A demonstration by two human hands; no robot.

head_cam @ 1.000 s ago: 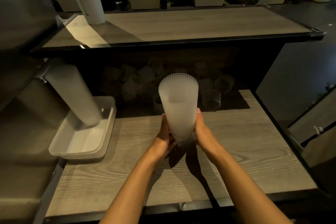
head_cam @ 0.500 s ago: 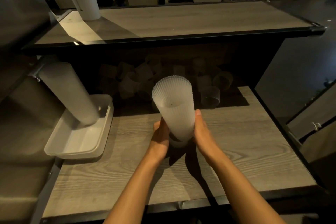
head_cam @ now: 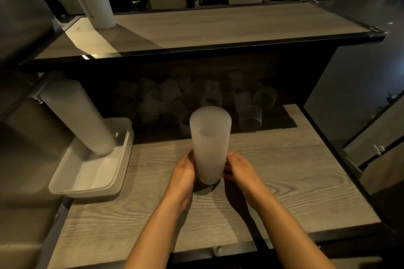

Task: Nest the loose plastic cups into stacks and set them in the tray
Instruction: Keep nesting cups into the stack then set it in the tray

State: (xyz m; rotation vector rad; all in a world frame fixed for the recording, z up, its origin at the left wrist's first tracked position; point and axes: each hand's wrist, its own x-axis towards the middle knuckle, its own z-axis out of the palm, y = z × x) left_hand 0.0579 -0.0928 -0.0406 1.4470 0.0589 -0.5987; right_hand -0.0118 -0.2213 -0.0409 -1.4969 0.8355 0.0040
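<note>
Wood-grain tabletop, mid area: upright cup stack standing on it, left hand and right hand grasping its lower sides. Tray at left edge holds a leaning stack. Loose cups piled along back edge.

1. The grey wood-grain lower counter lies bare to the right of the tall upright stack of frosted ribbed plastic cups and in front of it.
2. A dark-edged wooden upper shelf overhangs the back, roofing a shadowed recess.
3. A heap of loose frosted plastic cups fills that recess.
4. On the left, a shallow translucent plastic tray holds a long leaning stack of frosted cups, blocking its far end; the near end is bare.
</note>
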